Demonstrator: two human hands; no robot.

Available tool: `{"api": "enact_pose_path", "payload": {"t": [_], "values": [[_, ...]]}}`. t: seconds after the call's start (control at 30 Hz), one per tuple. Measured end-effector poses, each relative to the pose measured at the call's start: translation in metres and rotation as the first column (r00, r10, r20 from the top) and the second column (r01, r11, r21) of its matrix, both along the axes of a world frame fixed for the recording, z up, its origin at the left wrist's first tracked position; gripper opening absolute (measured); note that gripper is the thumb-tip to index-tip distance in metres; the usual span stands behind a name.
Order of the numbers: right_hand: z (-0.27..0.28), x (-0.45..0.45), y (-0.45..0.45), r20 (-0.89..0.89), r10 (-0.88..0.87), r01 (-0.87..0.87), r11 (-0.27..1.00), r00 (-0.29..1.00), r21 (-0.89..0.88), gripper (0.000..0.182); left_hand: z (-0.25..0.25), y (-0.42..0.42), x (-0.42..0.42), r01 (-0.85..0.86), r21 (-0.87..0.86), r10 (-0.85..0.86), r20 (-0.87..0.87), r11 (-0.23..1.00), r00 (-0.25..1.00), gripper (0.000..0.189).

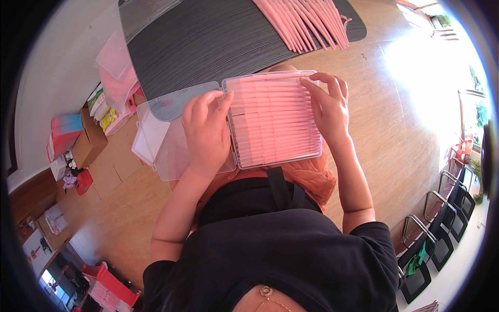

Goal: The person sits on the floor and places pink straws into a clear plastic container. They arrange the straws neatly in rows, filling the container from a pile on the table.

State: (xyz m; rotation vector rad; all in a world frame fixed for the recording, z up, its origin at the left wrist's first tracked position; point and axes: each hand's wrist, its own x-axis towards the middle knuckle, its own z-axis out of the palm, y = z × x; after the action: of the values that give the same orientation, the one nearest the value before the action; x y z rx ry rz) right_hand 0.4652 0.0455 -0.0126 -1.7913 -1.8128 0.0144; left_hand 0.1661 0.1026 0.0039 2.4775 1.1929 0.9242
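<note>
A clear plastic case [279,161] lies opened across my lap. Slim pink sticks [278,124], perhaps pens, fill it in a close row, lying crosswise. Its transparent lid [195,156] is folded out to the left. My left hand [206,132] has thumb and finger at the case's left rim, by the hinge and the ends of the sticks. At the far right corner, the thumb and fingertips of my right hand [331,105] are at the end of the topmost stick [273,77], which sits slightly slanted along the far wall.
A dark table [202,46] stands before me, bearing more pink sticks [308,23]. Cardboard boxes [89,140] and plastic bags [117,78] sit on the floor to the left. Chairs [436,234] line the right wall. A red box [109,284] is at lower left.
</note>
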Motion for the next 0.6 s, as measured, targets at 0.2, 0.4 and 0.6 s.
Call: {"api": "enact_pose_path", "payload": {"t": [0.2,0.4,0.6], "values": [[-0.002,0.003,0.0,-0.07,-0.042,0.044,0.998,0.997,0.036,0.047,0.002,0.003,0.001,0.0,0.024,0.0,0.015,1.0,1.0,0.055],[0.0,0.007,0.0,-0.05,-0.027,0.03,0.998,0.998,0.061,0.04,0.002,0.01,0.003,0.003,0.029,-0.002,-0.017,1.0,1.0,0.052],[0.002,0.005,0.006,-0.057,-0.016,0.022,0.995,0.998,0.1,0.036,-0.002,0.014,0.007,-0.001,0.037,0.001,-0.008,0.999,1.0,0.048]]}}
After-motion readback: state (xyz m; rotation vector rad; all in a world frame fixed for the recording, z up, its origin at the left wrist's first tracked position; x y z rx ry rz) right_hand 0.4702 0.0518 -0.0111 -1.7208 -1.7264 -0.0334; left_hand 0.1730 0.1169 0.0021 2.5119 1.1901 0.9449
